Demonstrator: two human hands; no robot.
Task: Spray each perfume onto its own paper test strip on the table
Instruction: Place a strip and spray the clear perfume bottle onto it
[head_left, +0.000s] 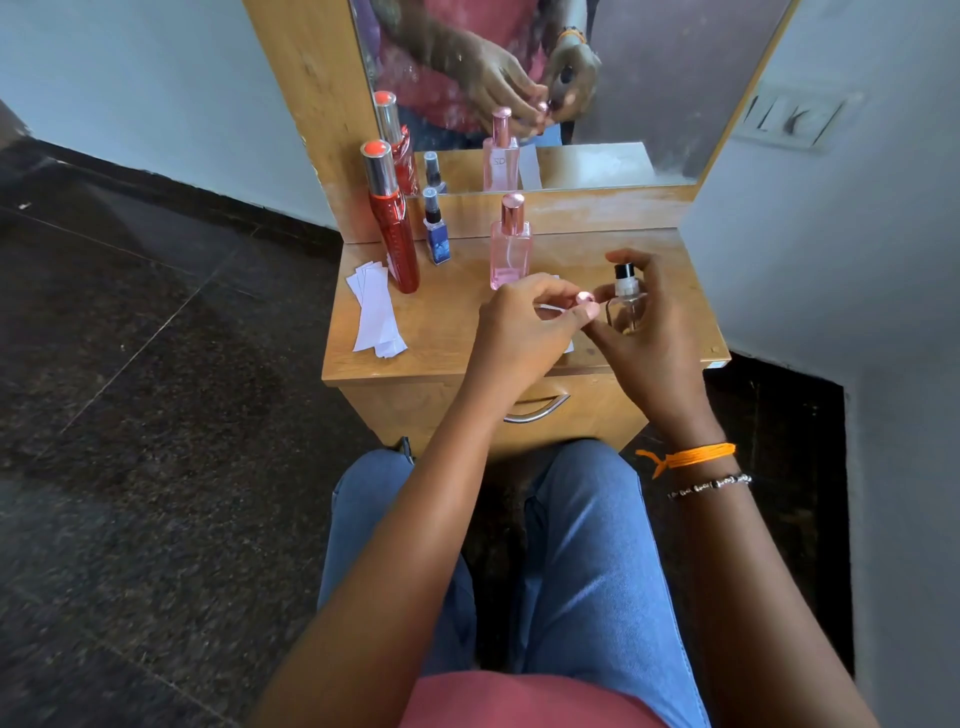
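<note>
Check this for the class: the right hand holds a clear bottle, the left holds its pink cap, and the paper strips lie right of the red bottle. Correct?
One error. The head view shows the paper strips left of the red bottle, not right. The right hand does hold the clear bottle, and the left hand its pink cap.

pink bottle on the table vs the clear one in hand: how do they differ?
The pink bottle stands on the table with its pink cap on; the clear bottle is held above it in the right hand, uncapped, its black nozzle bare. The left hand pinches a pink cap. One is pink-tinted, the other colourless. Both are see-through spray bottles.
</note>
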